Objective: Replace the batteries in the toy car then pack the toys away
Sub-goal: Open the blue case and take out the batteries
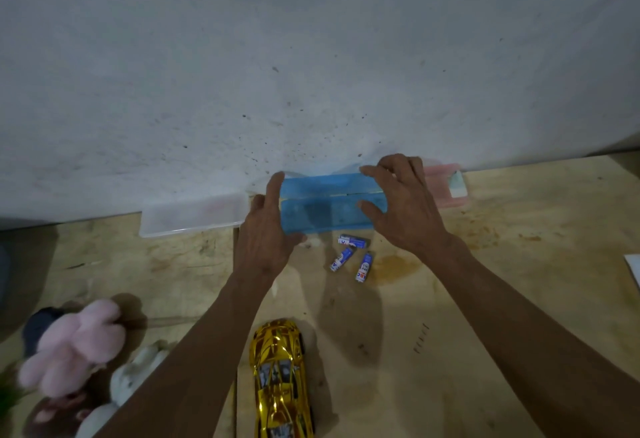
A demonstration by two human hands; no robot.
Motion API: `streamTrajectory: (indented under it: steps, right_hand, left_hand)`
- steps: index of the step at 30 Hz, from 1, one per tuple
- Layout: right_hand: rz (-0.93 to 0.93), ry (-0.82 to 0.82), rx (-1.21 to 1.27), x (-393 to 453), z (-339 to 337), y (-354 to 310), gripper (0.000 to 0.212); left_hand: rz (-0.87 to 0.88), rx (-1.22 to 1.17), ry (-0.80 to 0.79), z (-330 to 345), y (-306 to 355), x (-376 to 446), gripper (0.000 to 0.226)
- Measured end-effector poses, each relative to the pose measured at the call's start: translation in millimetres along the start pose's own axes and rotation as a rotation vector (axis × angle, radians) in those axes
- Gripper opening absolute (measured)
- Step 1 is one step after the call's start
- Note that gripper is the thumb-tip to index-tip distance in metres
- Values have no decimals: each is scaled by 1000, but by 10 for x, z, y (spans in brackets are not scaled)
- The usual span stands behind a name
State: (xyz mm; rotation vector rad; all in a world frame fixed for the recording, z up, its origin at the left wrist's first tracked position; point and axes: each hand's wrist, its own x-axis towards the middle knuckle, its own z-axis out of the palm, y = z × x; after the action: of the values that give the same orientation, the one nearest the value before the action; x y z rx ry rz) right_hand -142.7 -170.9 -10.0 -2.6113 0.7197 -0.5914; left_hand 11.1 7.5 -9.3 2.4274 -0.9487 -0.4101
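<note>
We flank blue box (332, 205) at wall: left hand (268, 230) flat against end, right hand (401, 202) spread over other. Toy car (282, 378) near us on worktop (485, 299). Risk: dragging box back rolls loose batteries (351, 254) away.

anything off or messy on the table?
Three batteries lie loose and scattered at different angles just in front of the blue box. A brownish stain marks the wooden table beside them. Nothing looks broken.
</note>
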Motion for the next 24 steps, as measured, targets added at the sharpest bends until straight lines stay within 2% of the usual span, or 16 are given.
streamTrajectory:
  steps: [4, 8, 13, 18, 24]
  right_hand:
    - [-42, -78, 60, -141, 99, 85, 40]
    - [-81, -85, 60, -289, 236, 192, 33]
    - [-121, -35, 11, -186, 287, 202, 26]
    - [-147, -49, -107, -185, 358, 196, 24]
    - [-106, -88, -174, -235, 401, 114, 24]
  left_hand:
    - [21, 180, 24, 24, 0, -50, 64]
    - [106, 307, 74, 52, 4, -95, 46]
    - [119, 342, 77, 57, 18, -9, 37]
    - [134, 372, 76, 89, 32, 46, 25]
    - [124, 419, 33, 114, 66, 50, 23]
